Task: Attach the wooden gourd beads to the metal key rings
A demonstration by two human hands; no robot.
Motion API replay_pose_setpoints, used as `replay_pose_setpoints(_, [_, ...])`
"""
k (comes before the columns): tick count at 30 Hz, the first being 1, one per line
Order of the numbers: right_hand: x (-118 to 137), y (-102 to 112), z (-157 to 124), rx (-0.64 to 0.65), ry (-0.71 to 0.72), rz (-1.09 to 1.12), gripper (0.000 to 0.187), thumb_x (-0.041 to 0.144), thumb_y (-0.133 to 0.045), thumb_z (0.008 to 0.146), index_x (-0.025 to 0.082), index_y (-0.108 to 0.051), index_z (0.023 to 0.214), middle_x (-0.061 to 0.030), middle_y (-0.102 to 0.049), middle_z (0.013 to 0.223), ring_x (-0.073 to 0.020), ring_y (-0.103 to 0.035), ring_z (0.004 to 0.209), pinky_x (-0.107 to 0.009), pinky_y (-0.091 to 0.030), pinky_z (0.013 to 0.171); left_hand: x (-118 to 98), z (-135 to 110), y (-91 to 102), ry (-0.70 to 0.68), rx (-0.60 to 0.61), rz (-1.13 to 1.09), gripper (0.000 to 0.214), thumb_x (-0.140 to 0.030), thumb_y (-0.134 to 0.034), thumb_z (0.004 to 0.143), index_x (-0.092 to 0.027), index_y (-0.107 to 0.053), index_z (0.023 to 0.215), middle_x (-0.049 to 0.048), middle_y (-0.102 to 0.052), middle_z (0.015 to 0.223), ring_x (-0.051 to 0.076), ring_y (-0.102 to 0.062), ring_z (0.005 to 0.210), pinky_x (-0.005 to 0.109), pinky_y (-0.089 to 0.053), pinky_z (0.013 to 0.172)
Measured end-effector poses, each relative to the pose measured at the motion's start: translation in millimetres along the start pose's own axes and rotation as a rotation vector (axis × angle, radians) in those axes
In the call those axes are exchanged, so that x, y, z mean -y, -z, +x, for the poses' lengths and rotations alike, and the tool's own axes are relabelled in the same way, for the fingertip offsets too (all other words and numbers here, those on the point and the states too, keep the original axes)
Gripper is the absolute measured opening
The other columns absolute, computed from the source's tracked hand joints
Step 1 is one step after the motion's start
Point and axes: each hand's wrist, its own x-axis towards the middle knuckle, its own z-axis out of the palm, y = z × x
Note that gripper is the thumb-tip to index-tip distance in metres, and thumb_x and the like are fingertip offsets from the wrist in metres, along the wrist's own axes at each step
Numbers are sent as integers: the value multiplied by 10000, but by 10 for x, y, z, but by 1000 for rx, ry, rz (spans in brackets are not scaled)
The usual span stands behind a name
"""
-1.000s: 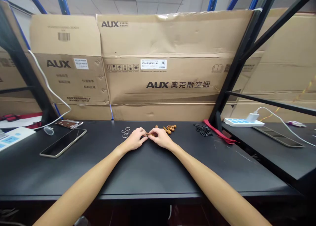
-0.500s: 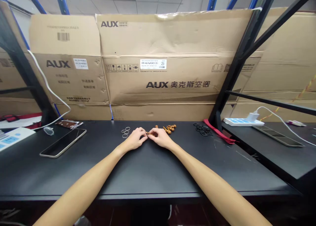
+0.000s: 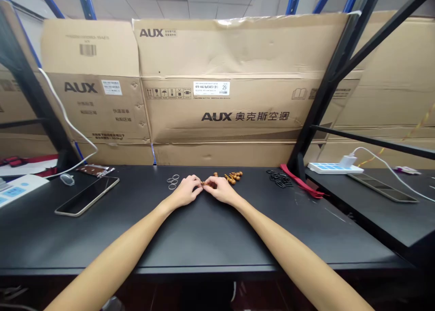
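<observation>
Over the far middle of the black table, my left hand [image 3: 186, 191] and my right hand [image 3: 221, 190] meet fingertip to fingertip. Both are closed in a pinch. A small brown wooden pendant [image 3: 204, 183] shows between the fingertips, mostly hidden by my right fingers. What my left fingers pinch at its end is too small to make out. Several metal rings [image 3: 173, 182] lie just left of my left hand. Beyond my right hand is a pile of brown wooden pendants [image 3: 234, 177] with rounded ends.
Black loops [image 3: 279, 178] and a red strap [image 3: 302, 182] lie to the right. At the left are a phone [image 3: 87, 196], a clear packet [image 3: 95, 170] and a power strip [image 3: 20, 189]. Cardboard [image 3: 217, 134] and black metal posts [image 3: 321, 84] bound the table's back.
My hands stay in the same place, with only a very slight shift of the fingers around the small brown piece.
</observation>
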Motion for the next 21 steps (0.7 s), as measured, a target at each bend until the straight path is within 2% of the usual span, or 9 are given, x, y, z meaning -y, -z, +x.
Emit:
replay_pose_setpoints(6, [-73,30,17,-79,-144,-131,111,236,-560,769,170,-645,742,-16,-644,683,-122,-544,599,-239,-408,606,10,14,15,-52,-7,-14,205,-315,-473,880,-209,-642,830,49,-581,989,194,-529,914,360,-404,905])
replay_pose_setpoints(10, [-24,19,2,-26,-73,-47,126,241,-545,784,162,-642,771,-12,-640,680,-120,-549,609,-231,-414,606,-1,1,10,-24,-1,2,179,-351,-532,845,-200,-627,830,51,-579,988,203,-528,925,375,-403,903])
replay_pose_setpoints(14, [49,-4,-9,23,-18,3,130,241,-534,794,167,-641,793,-4,-646,701,-113,-556,617,-219,-416,605,4,1,-4,-16,9,19,199,-316,-480,874,-189,-614,799,54,-577,987,203,-527,935,374,-410,893])
replay_pose_setpoints(21, [-40,38,16,-62,-150,-159,126,231,-548,782,170,-646,732,-22,-661,700,-132,-571,625,-241,-422,627,6,13,7,-48,26,15,171,-255,-449,893,-199,-602,841,42,-573,988,181,-526,914,345,-417,886])
